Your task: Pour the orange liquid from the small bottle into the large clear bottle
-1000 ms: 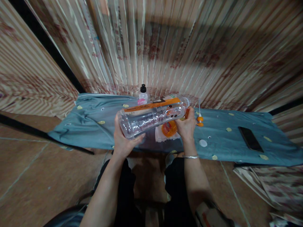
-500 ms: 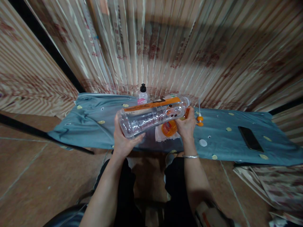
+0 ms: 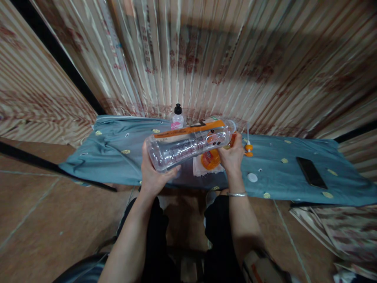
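Note:
A large clear plastic bottle [image 3: 188, 144] with an orange label lies almost level in both my hands, above a table covered with a blue-grey cloth [image 3: 118, 149]. My left hand [image 3: 153, 173] cups its base, fingers wrapped round it. Near the bottle's neck, my right hand [image 3: 232, 157] is closed on its upper end. Under the bottle an orange round object [image 3: 209, 160] rests on a white cloth [image 3: 200, 169].
A small bottle with a black cap [image 3: 177, 118] stands at the table's back edge. A white and orange brush-like tool [image 3: 249, 147], a white cap [image 3: 252, 177] and a black phone [image 3: 311, 173] lie on the cloth to the right. Striped curtains hang behind.

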The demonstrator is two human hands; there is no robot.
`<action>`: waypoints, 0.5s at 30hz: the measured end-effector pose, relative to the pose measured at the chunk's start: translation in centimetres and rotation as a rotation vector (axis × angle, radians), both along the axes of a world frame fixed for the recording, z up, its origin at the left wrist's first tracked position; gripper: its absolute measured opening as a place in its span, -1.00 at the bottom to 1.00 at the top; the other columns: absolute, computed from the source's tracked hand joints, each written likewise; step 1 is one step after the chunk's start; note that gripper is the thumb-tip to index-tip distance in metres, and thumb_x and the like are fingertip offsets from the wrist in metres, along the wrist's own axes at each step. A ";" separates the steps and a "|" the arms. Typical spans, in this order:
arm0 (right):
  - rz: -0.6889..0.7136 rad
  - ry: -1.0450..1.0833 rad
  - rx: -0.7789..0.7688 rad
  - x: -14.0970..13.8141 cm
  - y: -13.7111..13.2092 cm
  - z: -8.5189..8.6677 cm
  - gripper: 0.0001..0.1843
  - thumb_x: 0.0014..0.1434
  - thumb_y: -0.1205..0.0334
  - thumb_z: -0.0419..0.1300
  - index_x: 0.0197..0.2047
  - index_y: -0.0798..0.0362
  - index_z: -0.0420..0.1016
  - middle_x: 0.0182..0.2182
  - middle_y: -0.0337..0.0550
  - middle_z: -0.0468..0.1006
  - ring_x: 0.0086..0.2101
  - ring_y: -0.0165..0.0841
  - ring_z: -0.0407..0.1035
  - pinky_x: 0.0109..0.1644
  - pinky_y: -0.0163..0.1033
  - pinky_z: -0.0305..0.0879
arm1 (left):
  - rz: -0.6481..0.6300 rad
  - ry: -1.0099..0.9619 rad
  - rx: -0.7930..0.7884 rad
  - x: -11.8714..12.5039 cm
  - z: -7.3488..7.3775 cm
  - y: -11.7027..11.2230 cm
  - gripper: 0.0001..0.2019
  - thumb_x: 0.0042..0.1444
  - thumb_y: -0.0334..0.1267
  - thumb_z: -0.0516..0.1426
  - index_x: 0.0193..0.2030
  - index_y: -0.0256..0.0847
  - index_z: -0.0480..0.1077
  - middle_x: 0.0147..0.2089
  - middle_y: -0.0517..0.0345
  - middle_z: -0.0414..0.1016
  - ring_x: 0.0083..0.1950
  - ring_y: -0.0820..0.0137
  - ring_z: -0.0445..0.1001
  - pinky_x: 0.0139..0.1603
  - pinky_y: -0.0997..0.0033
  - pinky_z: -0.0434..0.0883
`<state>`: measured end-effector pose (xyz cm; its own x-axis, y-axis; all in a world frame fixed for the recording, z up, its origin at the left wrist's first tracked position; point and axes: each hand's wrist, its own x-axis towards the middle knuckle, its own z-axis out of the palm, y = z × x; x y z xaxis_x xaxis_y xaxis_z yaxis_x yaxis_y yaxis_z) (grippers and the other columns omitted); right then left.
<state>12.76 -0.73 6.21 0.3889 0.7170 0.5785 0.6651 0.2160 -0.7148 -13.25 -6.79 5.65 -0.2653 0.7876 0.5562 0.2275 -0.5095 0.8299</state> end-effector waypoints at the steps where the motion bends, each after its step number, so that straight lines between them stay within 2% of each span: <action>1: 0.000 0.009 -0.005 0.0 0.0 0.0 -0.36 0.04 -0.10 0.36 0.13 0.02 0.43 -0.08 0.02 0.68 -0.15 -0.09 0.56 0.06 0.09 0.50 | -0.004 -0.001 0.004 0.0 0.0 0.0 0.12 -0.16 0.29 0.47 0.48 -0.11 0.18 0.44 -0.26 0.38 0.44 -0.09 0.44 0.45 -0.20 0.41; 6: 0.002 0.032 -0.019 -0.1 0.0 0.2 -0.35 0.02 -0.08 0.36 0.13 0.03 0.44 -0.07 0.04 0.68 -0.12 -0.07 0.56 0.07 0.11 0.50 | -0.004 -0.006 0.008 0.0 0.1 0.0 0.14 -0.17 0.28 0.48 0.48 -0.12 0.17 0.43 -0.28 0.39 0.43 -0.13 0.45 0.44 -0.26 0.41; 10: -0.003 0.018 -0.017 0.0 -0.1 0.1 -0.35 0.03 -0.07 0.37 0.14 0.02 0.44 -0.04 0.04 0.68 -0.09 -0.05 0.56 0.10 0.12 0.49 | -0.012 -0.015 -0.017 0.1 0.3 -0.1 0.14 -0.20 0.30 0.48 0.46 -0.13 0.18 0.44 -0.26 0.39 0.44 -0.12 0.44 0.45 -0.22 0.41; 15: -0.009 0.020 -0.013 0.0 0.0 0.0 -0.33 0.03 -0.06 0.37 0.16 0.03 0.44 -0.05 0.04 0.68 -0.09 -0.06 0.56 0.08 0.09 0.49 | -0.024 -0.025 -0.013 0.1 0.4 -0.2 0.07 -0.15 0.28 0.47 0.43 -0.15 0.22 0.46 -0.25 0.37 0.45 -0.14 0.44 0.47 -0.22 0.41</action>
<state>12.77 -0.74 6.16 0.4067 0.7208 0.5613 0.6525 0.2008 -0.7307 -13.14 -6.97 6.04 -0.2595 0.8010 0.5394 0.1941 -0.5039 0.8417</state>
